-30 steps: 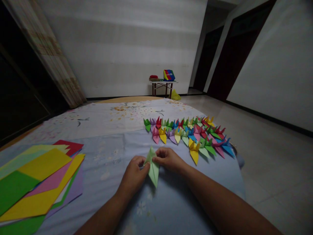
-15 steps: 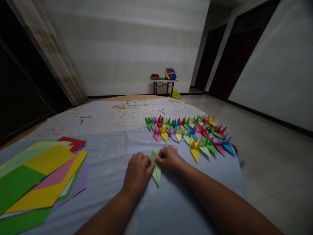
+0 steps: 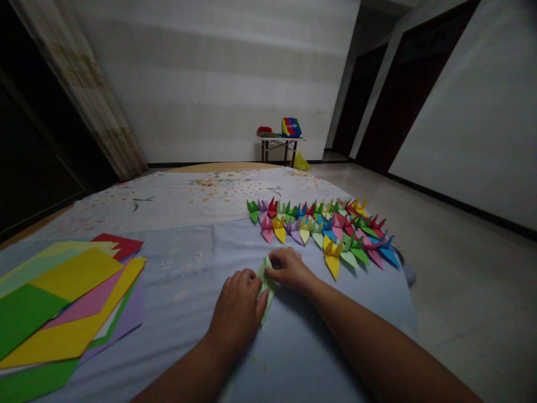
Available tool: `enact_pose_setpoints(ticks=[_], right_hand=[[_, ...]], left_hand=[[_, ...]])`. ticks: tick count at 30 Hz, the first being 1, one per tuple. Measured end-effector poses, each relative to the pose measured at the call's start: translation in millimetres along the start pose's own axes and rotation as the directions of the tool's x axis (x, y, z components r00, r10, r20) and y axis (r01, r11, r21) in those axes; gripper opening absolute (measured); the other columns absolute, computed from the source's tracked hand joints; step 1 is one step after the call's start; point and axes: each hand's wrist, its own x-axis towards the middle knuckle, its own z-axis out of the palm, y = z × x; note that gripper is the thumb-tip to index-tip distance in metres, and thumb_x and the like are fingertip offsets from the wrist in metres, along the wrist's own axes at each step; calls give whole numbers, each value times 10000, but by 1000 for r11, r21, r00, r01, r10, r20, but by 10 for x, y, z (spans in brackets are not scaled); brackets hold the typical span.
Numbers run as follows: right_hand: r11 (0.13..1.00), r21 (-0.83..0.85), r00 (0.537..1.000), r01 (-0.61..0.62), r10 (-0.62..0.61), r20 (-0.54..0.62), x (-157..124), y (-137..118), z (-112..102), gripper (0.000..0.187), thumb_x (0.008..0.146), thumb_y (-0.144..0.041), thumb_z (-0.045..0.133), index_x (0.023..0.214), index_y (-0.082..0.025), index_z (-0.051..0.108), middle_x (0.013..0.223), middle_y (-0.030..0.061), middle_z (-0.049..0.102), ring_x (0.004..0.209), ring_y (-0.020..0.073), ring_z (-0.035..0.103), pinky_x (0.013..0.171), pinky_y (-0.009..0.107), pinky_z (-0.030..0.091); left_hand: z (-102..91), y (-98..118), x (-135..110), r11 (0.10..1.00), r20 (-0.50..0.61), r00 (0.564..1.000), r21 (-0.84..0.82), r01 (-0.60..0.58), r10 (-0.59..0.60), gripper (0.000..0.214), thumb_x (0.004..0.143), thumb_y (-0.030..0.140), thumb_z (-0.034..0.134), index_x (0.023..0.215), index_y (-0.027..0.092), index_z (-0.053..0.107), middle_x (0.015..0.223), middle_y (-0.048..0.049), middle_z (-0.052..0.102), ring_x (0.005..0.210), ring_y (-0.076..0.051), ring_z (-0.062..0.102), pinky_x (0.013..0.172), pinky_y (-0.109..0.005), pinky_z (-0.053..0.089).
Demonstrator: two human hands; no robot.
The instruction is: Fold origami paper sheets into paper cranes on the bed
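Observation:
A pale green folded origami paper (image 3: 268,288), long and pointed, is between my two hands near the middle of the table. My left hand (image 3: 240,299) grips its left side, thumb on the lower part and fingers higher up. With closed fingers, my right hand (image 3: 289,268) pinches the upper right edge. The paper's lower tip shows below my left thumb. Just right of my right hand stands a yellow paper crane (image 3: 332,257), the nearest of several rows of folded cranes (image 3: 304,226) in many colours.
A spread pile of coloured paper sheets (image 3: 84,274) lies at the left. A light blue cloth (image 3: 176,319) covers the near table, a flowered cloth (image 3: 176,196) the far part. Beyond, a small table (image 3: 281,139) stands by the wall with a colourful box (image 3: 291,127).
The pale green paper has tilted, its lower tip swinging left and its top shifting slightly right. My left hand has moved a little lower, its thumb now further over the paper.

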Motion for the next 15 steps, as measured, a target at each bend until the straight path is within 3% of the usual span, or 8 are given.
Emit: enact_pose_setpoints(ticks=[6, 15], right_hand=[[990, 138, 1000, -18, 20, -11, 74, -2, 0, 277, 678, -245, 607, 951, -218, 645, 802, -4, 626, 859, 177, 490, 793, 299, 313], [943, 333, 1000, -14, 13, 6, 163, 90, 54, 107, 658, -199, 611, 755, -166, 642, 648, -25, 573, 648, 110, 501, 636, 217, 377]], left_hand=[[33, -6, -7, 1000, 28, 1000, 17, 10, -11, 149, 837, 242, 468, 882, 177, 594, 944, -78, 562, 850, -219, 517, 787, -365, 406], [57, 4, -17, 1000, 40, 999, 7, 28, -29, 135, 831, 224, 479, 909, 173, 576, 971, -76, 549, 885, -220, 520, 799, -360, 417]])
